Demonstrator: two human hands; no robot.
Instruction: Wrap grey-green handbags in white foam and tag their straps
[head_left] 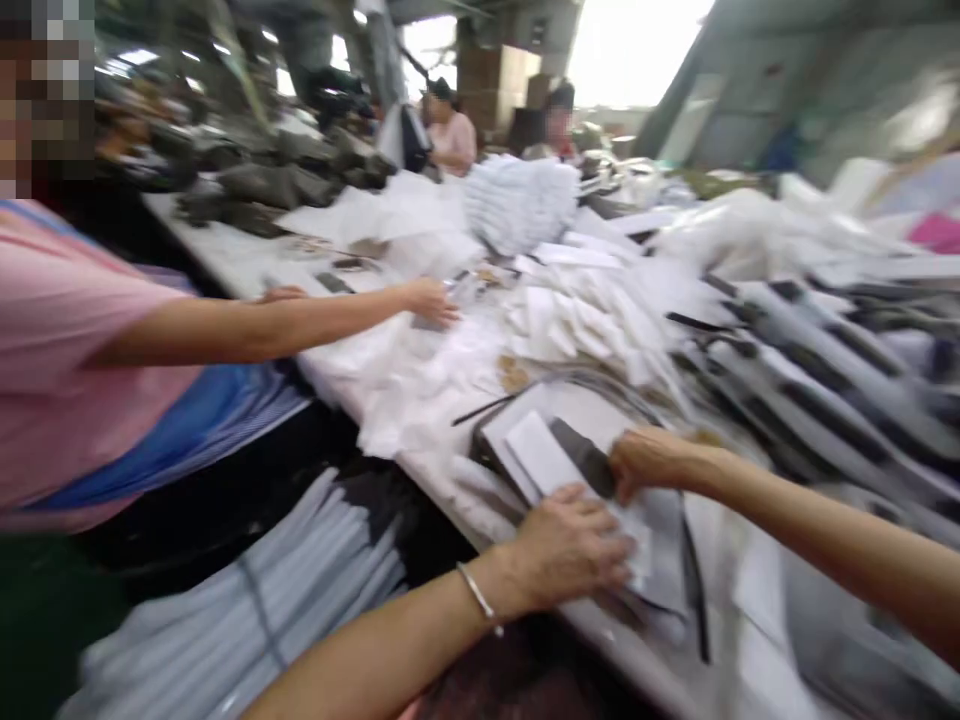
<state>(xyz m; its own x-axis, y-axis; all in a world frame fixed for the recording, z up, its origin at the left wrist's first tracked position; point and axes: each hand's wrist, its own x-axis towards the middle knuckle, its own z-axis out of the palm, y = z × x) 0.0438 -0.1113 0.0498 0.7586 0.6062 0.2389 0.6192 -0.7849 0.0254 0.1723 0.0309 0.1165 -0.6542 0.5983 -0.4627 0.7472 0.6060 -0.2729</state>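
My left hand (571,550), with a bracelet on the wrist, lies with its fingers stretched over a white rectangular piece (534,450) that looks like card or stiff lining. Just beyond it, my right hand (636,462) is closed on the end of a dark grey strip (579,448), which seems to be fabric. Both pieces rest on a flat white panel with dark edging (592,395) at the table's near edge. A thin black strip (696,590) hangs down beside my right forearm. Motion blur hides fine detail.
A co-worker's hand (431,302) reaches over the table from the left. White pieces (562,325) lie piled ahead, with stacked grey and black padded parts (817,390) to the right. A tied bundle of pale rolls (262,600) sits below the table edge (442,505).
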